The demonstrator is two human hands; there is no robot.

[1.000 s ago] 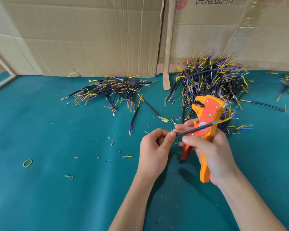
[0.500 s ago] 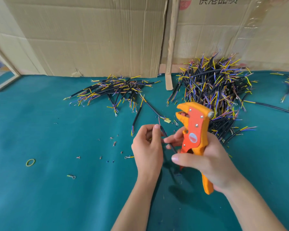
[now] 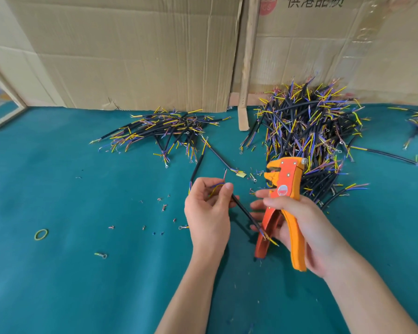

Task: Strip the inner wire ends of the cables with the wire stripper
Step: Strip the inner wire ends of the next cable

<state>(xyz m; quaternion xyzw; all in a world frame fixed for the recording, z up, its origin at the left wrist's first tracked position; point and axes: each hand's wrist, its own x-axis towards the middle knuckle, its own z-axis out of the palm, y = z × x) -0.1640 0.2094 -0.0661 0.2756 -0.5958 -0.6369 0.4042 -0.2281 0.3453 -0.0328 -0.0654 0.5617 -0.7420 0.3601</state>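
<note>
A short black cable is pinched between the thumb and curled fingers of the left hand, above the teal table. Its long axis runs diagonally, from the upper end at the left fingertips down and to the right, where its bared yellow and blue wire ends lie across the red handle of the wire stripper. The coloured inner wires at the upper end are fanned out over the left fingers. The wire stripper is gripped by the right hand, fingers wrapped around its handles; it is held nearly upright, head up and facing left, handles pointing down toward the person. A large cable pile is seen behind the tool, and a flatter pile to the left, both before a cardboard wall. Insulation scraps and a yellow rubber band lie on the table.
</note>
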